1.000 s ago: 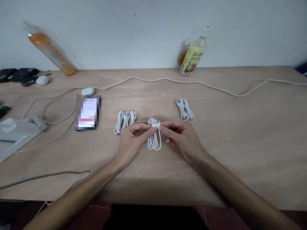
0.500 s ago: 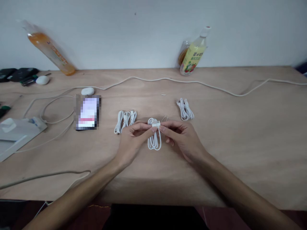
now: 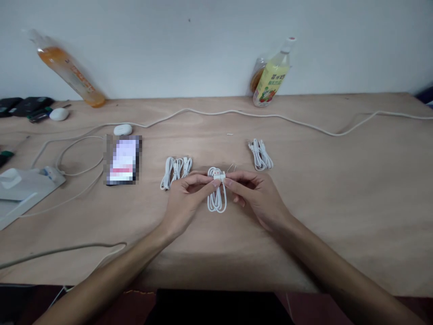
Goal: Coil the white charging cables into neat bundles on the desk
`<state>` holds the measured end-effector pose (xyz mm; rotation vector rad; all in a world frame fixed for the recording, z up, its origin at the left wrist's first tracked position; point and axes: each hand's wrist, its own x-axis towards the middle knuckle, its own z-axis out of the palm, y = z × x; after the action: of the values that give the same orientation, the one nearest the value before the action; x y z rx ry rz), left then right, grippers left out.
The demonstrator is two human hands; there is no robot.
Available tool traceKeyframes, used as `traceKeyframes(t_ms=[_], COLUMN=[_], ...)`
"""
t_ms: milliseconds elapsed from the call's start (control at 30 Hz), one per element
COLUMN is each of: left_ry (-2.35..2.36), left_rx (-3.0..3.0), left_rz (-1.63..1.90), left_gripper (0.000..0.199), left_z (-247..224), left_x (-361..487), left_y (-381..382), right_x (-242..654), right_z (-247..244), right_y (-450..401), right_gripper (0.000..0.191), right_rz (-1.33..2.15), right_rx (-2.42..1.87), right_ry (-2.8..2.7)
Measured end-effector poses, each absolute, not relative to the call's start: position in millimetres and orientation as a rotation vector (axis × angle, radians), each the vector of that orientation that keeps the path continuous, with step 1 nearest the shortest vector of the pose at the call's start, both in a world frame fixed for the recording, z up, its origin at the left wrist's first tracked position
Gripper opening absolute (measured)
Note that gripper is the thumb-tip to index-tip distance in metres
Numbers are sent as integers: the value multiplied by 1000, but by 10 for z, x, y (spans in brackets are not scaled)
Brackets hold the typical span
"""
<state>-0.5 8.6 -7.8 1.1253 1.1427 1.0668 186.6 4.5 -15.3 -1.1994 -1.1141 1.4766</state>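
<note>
Between both hands is a coiled white USB cable [image 3: 217, 201], its plugs pointing away from me at the top. My left hand [image 3: 187, 198] pinches it from the left, thumb and fingers by the plugs. On the other side my right hand [image 3: 259, 196] grips the same cable with thumb and forefinger. Several bundled white cables [image 3: 166, 174] lie beyond my left hand, which partly covers them. Farther right rests another white cable bundle [image 3: 260, 155]. Just past my right fingers are thin wire pieces [image 3: 232, 167].
A phone [image 3: 123, 160] with a blurred screen lies to the left, near a white earbud case [image 3: 122, 130]. A long white cord [image 3: 233, 111] crosses the table. An orange drink bottle [image 3: 69, 72] and a yellow one [image 3: 273, 76] lean against the wall. White packaging [image 3: 23, 192] sits far left.
The view has shifted very slightly. Both hands keep hold of the coiled cable in nearly the same place, and nothing on the table has moved.
</note>
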Motion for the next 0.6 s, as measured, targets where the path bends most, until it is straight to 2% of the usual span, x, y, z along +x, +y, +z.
traceKeyframes(t_ms=[600], left_ry=[1148], left_rx=[1128], left_rz=[1057], left_gripper=[10], left_z=[-71], left_x=[-8], left_y=[82], right_x=[1867], right_z=[-149], right_y=[42], right_gripper=[23], right_rz=[1481], right_rx=[-1188], right_ry=[-1111])
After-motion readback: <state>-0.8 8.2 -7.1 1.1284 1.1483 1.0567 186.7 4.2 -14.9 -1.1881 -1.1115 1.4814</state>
